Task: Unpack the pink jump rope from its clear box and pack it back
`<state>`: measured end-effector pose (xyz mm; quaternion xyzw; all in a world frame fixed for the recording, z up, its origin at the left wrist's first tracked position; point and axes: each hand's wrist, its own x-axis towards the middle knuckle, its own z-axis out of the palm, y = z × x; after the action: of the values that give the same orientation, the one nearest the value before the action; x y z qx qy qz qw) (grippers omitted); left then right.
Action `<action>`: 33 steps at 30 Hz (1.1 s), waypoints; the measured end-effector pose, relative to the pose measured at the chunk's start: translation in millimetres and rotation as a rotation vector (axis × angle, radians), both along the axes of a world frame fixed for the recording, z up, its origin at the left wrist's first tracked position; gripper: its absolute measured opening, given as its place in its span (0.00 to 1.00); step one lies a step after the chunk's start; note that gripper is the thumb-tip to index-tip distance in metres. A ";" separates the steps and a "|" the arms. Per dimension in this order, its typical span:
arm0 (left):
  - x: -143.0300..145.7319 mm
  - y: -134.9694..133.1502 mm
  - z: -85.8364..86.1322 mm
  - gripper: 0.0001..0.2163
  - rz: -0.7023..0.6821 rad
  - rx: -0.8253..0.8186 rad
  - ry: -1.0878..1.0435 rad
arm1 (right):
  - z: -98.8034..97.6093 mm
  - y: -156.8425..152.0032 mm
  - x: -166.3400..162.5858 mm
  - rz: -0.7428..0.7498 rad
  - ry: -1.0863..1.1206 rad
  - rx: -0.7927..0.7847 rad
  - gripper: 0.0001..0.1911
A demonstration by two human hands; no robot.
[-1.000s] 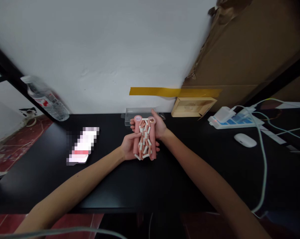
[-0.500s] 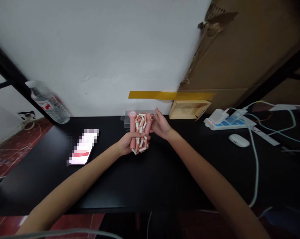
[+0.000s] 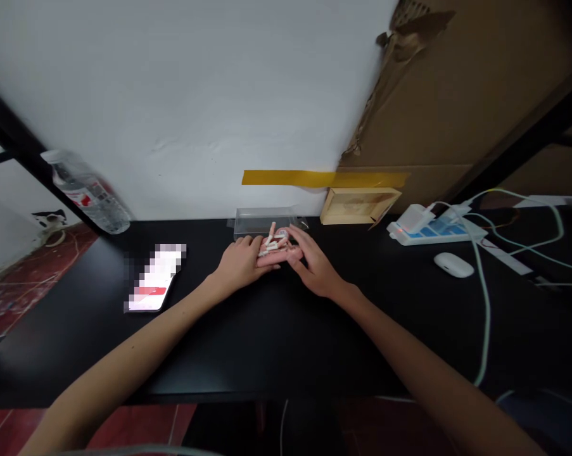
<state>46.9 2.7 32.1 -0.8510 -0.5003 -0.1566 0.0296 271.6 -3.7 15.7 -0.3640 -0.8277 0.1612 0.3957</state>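
Note:
A pink and white beaded jump rope [image 3: 277, 243], bundled with its pink handles, lies low over the black table between my two hands. My left hand [image 3: 242, 261] is closed round its left end, with the fingers over the beads. My right hand [image 3: 315, 266] grips the right end, thumb in front and fingers behind, by the handle ends. Part of the rope is hidden by my fingers. Just behind it, against the wall, stands a clear plastic box [image 3: 252, 217].
A lit phone [image 3: 155, 278] lies on the left of the black table [image 3: 219, 342], with a plastic bottle [image 3: 88, 193] behind it. A shallow wooden box [image 3: 359, 206] stands at the wall. To the right are a power strip [image 3: 438, 233], cables and a white earbud case [image 3: 453, 265].
The jump rope has gone from upright, facing me, to lying nearly flat and lower. My left hand has moved over its left end, and my right hand has closed on its right end.

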 end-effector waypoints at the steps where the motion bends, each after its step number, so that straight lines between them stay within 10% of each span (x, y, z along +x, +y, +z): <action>1: 1.3 -0.4 -2.5 0.30 -0.008 0.017 0.015 | -1.1 -0.8 -1.6 0.011 -0.038 0.003 0.32; 17: -5.8 -7.2 -18.4 0.33 -0.274 0.100 0.052 | -12.5 -3.3 -4.5 -0.070 -0.255 0.019 0.25; 25: -15.5 -9.6 -28.1 0.35 -0.280 0.040 0.012 | 8.2 -10.7 -6.0 -0.235 -0.022 0.395 0.18; 33: -14.2 -7.0 -34.2 0.34 -0.318 0.003 -0.029 | -2.9 -5.2 -11.3 -0.059 -0.481 0.046 0.35</action>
<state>32.7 -4.4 -2.1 -0.9171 -0.3593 -0.1725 -0.0016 260.3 -8.9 12.7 -0.4067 -0.8906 0.0393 0.1999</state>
